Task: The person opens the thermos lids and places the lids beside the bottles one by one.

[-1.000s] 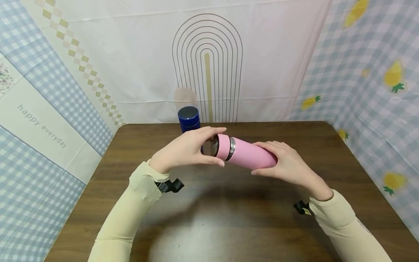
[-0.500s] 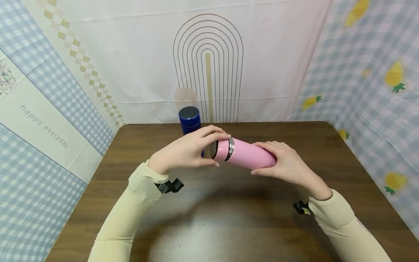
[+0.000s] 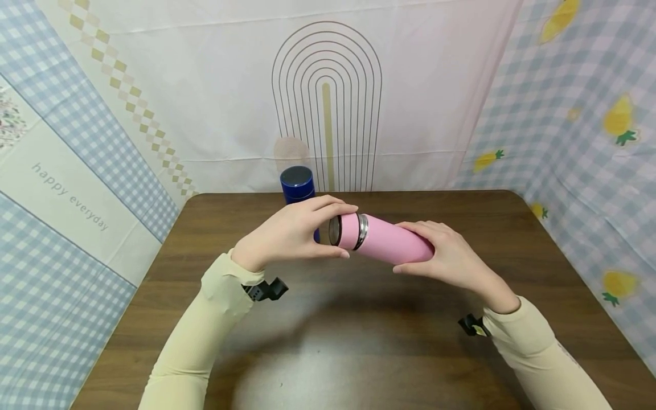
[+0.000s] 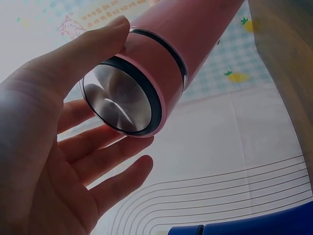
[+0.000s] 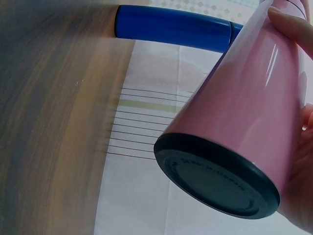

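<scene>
Printed cloth [image 3: 430,85] covers the walls, white with thin nested arches at the back, blue-checked at the sides (yellow pineapples on the right, the words "happy everyday" on the left). Before it spreads a brown wood-grain table [image 3: 318,364], its far corners rounded. Two pale yellow sleeves [image 3: 184,341] reach in over it from the near edge. Between the hands is a pink bottle [image 3: 392,239] — held up above the table, lying aslant, its capped end toward the left. A dark blue bottle [image 3: 297,185] stands upright near the table's back edge, partly hidden behind the left hand [image 3: 292,230]. The right hand [image 3: 451,253] grips the pink bottle's body near its black base [image 5: 217,176], thumb and fingers on opposite sides. The left hand pinches the cap [image 3: 349,230] between thumb and fingers, its little finger held off. A small black camera [image 3: 269,290] sits at the left wrist. Smallest are the cap's shiny metal disc [image 4: 120,98] and — between cap and body — a silver band [image 3: 363,230].
</scene>
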